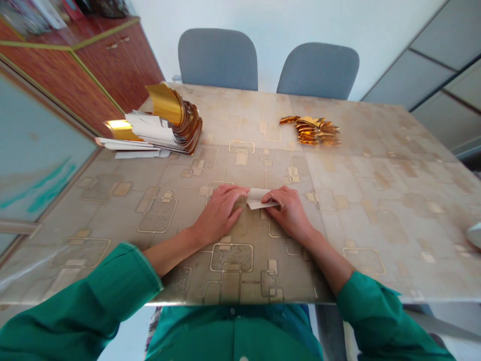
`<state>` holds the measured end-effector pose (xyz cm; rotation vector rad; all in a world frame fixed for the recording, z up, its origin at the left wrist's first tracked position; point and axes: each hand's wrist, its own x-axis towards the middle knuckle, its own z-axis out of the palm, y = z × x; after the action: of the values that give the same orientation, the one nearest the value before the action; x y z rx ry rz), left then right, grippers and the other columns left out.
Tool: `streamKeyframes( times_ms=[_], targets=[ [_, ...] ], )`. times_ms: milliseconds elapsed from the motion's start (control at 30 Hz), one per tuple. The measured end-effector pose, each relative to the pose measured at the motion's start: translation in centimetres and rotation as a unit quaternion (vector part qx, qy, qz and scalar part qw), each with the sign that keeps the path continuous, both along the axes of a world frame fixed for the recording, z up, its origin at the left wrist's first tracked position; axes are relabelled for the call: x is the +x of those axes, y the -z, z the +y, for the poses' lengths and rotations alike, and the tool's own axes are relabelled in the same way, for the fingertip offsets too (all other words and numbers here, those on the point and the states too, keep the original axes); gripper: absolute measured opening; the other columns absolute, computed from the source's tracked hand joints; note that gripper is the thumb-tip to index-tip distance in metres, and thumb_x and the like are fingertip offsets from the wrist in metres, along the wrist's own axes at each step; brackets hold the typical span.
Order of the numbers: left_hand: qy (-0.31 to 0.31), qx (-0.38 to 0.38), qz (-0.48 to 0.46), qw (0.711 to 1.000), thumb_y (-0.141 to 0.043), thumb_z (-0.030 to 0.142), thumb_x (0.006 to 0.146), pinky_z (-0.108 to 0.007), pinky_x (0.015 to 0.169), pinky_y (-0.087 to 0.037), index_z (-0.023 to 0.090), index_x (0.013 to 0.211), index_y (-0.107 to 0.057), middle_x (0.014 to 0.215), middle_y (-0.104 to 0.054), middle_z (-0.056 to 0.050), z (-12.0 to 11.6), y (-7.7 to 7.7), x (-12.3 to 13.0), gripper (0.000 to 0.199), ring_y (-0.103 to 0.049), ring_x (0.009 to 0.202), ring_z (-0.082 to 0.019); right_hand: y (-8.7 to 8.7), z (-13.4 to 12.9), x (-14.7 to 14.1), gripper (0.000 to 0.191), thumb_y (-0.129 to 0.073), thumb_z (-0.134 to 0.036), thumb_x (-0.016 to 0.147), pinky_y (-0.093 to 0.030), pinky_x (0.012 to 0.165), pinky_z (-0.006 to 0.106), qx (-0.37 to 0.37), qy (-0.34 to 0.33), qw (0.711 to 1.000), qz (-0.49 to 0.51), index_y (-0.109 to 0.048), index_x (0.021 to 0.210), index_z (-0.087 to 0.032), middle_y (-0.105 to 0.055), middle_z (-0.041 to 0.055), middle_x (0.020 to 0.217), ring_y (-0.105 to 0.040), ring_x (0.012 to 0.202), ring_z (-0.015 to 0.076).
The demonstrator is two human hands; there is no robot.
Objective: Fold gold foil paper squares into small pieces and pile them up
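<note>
A small folded piece of white paper (257, 198) is between my hands, low over the patterned tablecloth. My right hand (287, 210) pinches its right end between thumb and fingers. At the paper's left end is my left hand (221, 210), its fingertips touching the upper left corner and its thumb bent below. Gold and white paper sheets (171, 125) lie in a curled, fanned stack at the back left. Several folded gold paper pieces (317, 131) sit in a row behind my right hand, farther back.
The table (376, 200) reaches beyond both arms. Two grey chairs (218, 57) stand behind its far edge. A red-brown cabinet (120, 65) is at the back left, and a pale object (474, 234) shows at the right edge.
</note>
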<state>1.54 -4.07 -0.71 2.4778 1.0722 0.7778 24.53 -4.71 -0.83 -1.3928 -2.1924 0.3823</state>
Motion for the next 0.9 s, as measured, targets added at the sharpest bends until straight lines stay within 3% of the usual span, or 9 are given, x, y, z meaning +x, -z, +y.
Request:
streamKeyframes(
  times_ms=[133, 200, 467, 700, 900],
  targets=[
    [0.048, -0.035, 0.042, 0.997, -0.048, 0.013, 0.092, -0.056, 0.118, -0.022, 0.018, 0.143, -0.038, 0.133, -0.062, -0.009, 0.2, 0.2, 0.1, 0.051, -0.049, 0.129, -0.023, -0.4, -0.1, 0.0, 0.017, -0.062, -0.006, 0.080, -0.039, 0.075, 0.031, -0.016, -0.006, 0.999, 0.032, -0.065, 0.081, -0.023, -0.067, -0.0015, 0.074, -0.059, 0.078, 0.0183],
    [0.052, -0.038, 0.063, 0.996, -0.047, 0.013, 0.093, -0.057, 0.119, -0.018, 0.018, 0.146, -0.035, 0.131, -0.064, -0.009, 0.1, 0.3, 0.1, 0.055, -0.049, 0.131, -0.023, -0.8, -0.2, 0.0, 0.016, -0.063, -0.007, 0.079, -0.040, 0.073, 0.029, -0.030, -0.016, 0.998, 0.046, -0.065, 0.081, -0.023, -0.066, -0.0020, 0.071, -0.058, 0.075, 0.0175],
    [0.031, -0.019, 0.093, 0.995, -0.049, 0.018, 0.092, -0.057, 0.119, -0.019, 0.016, 0.142, -0.042, 0.135, -0.060, -0.013, 0.0, 0.5, 0.2, 0.051, -0.050, 0.129, -0.025, -1.6, -0.3, 0.5, 0.009, -0.059, -0.018, 0.088, -0.043, 0.065, 0.025, -0.111, -0.054, 0.987, 0.103, -0.067, 0.088, -0.021, -0.068, -0.0020, 0.075, -0.059, 0.069, 0.0136],
    [0.038, -0.043, 0.074, 0.996, -0.051, 0.029, 0.096, -0.057, 0.117, -0.021, 0.017, 0.137, -0.048, 0.135, -0.061, -0.011, 0.0, 0.1, 0.2, 0.043, -0.050, 0.129, -0.025, -1.0, -0.3, 0.4, 0.012, -0.058, -0.018, 0.089, -0.047, 0.070, 0.027, -0.066, -0.064, 0.991, 0.102, -0.070, 0.092, -0.022, -0.072, 0.0006, 0.082, -0.062, 0.071, 0.0138],
    [0.027, -0.042, 0.075, 0.996, -0.049, 0.020, 0.096, -0.056, 0.116, -0.023, 0.017, 0.133, -0.051, 0.130, -0.063, -0.010, 0.1, 0.3, 0.4, 0.037, -0.051, 0.128, -0.024, -0.9, -0.4, 0.5, 0.016, -0.059, -0.015, 0.088, -0.050, 0.076, 0.028, -0.079, -0.074, 0.987, 0.119, -0.069, 0.098, -0.022, -0.075, 0.0011, 0.094, -0.068, 0.083, 0.0154]
  ],
)
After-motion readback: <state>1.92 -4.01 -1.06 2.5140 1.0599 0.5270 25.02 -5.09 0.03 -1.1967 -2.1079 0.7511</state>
